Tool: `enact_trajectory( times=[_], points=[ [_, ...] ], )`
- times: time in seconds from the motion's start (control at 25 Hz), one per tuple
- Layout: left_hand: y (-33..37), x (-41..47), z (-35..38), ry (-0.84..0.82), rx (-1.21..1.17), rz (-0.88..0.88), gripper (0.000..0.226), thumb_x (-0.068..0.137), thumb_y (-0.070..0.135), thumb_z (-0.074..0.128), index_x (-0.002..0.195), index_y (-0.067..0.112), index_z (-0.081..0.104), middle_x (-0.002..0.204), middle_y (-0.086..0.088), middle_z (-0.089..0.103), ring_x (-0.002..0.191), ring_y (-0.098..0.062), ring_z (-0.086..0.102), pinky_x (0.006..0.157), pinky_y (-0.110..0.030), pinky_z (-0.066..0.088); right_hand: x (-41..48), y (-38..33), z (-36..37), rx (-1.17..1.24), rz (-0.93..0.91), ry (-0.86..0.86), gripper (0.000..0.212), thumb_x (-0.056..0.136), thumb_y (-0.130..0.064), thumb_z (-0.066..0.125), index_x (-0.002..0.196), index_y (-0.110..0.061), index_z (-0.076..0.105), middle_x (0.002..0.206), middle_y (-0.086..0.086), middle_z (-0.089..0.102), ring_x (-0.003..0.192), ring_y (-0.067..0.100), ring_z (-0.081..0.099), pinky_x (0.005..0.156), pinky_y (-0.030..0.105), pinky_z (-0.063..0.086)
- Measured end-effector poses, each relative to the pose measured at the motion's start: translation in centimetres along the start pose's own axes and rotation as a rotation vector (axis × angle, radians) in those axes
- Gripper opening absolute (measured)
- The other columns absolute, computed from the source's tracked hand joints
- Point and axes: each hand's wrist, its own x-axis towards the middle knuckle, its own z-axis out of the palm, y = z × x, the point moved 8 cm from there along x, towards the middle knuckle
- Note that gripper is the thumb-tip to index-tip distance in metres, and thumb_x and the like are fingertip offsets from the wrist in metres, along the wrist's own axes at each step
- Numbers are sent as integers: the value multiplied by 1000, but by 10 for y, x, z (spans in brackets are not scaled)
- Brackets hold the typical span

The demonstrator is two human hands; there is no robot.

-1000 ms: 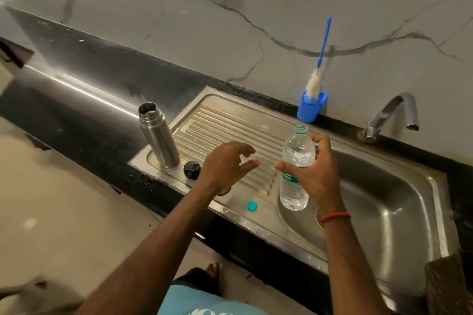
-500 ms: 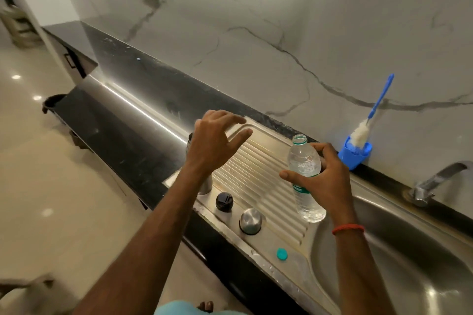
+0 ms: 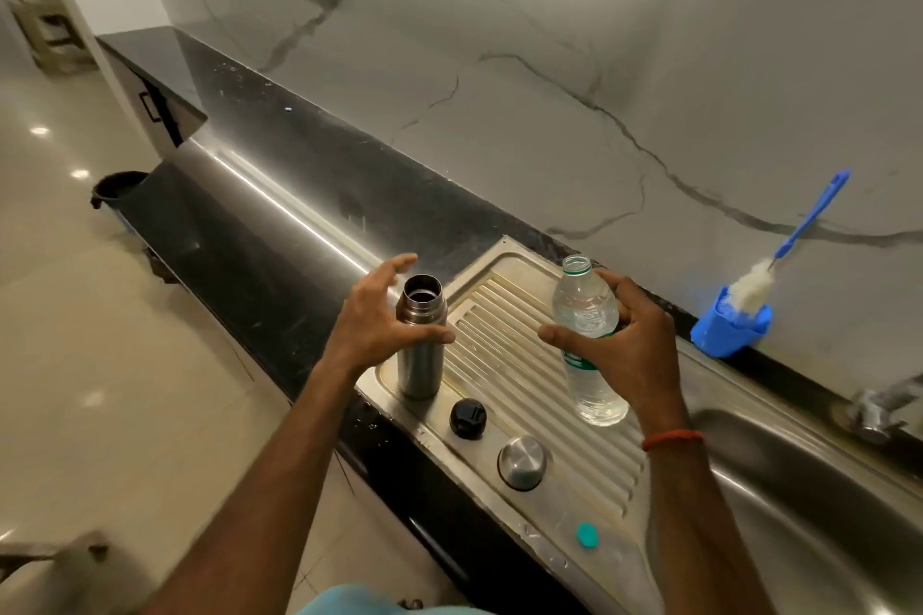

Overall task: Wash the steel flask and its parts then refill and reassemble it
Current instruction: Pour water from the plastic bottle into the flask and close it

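Uncapped bottle [image 3: 584,310] holds water; steel flask [image 3: 421,360] stands open.

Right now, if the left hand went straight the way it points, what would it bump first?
Most likely the steel flask: the left hand spreads its fingers round the neck, though depth is unclear.

Open steel flask [image 3: 419,372] stands upright, stopper [image 3: 468,419], cap [image 3: 522,462] beside.
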Motion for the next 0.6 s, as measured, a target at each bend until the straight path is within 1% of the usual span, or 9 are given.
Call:
enact_trajectory(
  times=[0.04,0.12,0.16,0.24,0.28,0.36,0.48,0.56,0.6],
  points=[
    [-8,-1,5,-37,-15,-14,126,40,89,76,146,28,47,145,-2,57,132,-23,53,110,-54,45,0,-1,5,-7,-7,-7,81,54,-47,90,126,-26,60,113,-6,69,101,7,65,80,19,56],
    [-17,-3,15,-89,-49,-41,112,43,76,83,139,25,54,131,2,66,123,-18,59,107,-50,50,0,-1,13,-6,-1,-22,81,54,-49,89,126,-26,60,114,-7,69,102,7,65,82,21,56],
    [-21,-3,18,-102,-77,-51,105,45,69,85,135,23,56,125,4,67,119,-16,61,105,-48,52,-1,-1,16,0,5,-24,80,53,-50,89,125,-28,60,112,-8,70,101,6,66,81,18,56],
    [-22,-1,22,-104,-114,-45,94,49,59,88,130,21,60,118,6,69,111,-12,64,100,-44,56,-3,-3,18,6,9,-18,78,53,-53,87,122,-31,60,110,-11,69,100,1,65,75,11,53],
    [-21,0,22,-97,-120,-25,88,51,56,89,127,20,61,114,7,70,107,-9,65,97,-42,57,-5,-3,18,8,10,-11,78,53,-54,86,122,-32,60,111,-13,69,100,0,64,74,10,52],
    [-15,4,24,-83,-129,29,81,54,52,92,123,19,64,111,7,71,102,-7,68,93,-39,59,-9,-2,13,12,16,10,79,53,-55,86,124,-31,60,112,-12,69,103,0,64,77,10,53],
    [6,11,27,-56,-138,114,81,56,56,90,123,18,65,111,5,73,101,-9,69,90,-39,61,-16,2,-6,1,6,35,78,56,-54,86,125,-27,61,114,-11,70,106,4,65,85,20,57],
    [31,17,27,-23,-159,180,83,57,62,86,123,16,65,112,3,73,100,-10,70,88,-37,61,-20,5,-26,-11,-1,70,77,58,-52,87,125,-23,62,112,-10,71,105,9,67,88,29,59],
    [46,20,28,-11,-181,212,84,58,64,84,123,15,65,113,3,73,100,-9,70,87,-35,61,-23,6,-36,-12,-3,91,77,58,-51,87,124,-22,63,110,-11,71,104,9,68,87,30,59]
  ],
)
